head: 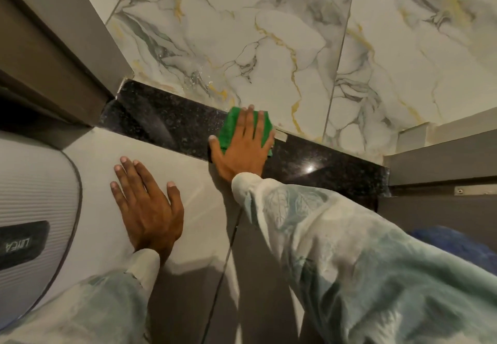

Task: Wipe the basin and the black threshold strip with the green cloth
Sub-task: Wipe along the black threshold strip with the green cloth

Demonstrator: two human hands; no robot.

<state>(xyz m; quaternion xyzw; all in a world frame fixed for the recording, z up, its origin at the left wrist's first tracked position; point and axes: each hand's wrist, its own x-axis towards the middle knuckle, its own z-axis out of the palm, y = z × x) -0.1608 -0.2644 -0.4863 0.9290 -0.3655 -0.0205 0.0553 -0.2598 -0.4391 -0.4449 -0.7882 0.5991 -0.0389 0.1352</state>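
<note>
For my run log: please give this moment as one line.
right hand flat on green cloth | cloth on black threshold strip | left hand flat on floor

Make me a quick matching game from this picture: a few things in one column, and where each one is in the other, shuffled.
Things:
1. cloth
2. left hand
3. right hand
4. strip

Places:
A. flat on the grey floor tile
B. between marble and grey tiles
C. under the right hand
D. pressing on the cloth

Pairs: 1-C, 2-A, 3-D, 4-B

Two hands, left (146, 209) and right (242, 150), one green cloth (228, 131), one black threshold strip (166, 123), two pale patterned sleeves (336, 236), one ribbed grey appliance (35, 209), one blue object (454, 244).
</note>
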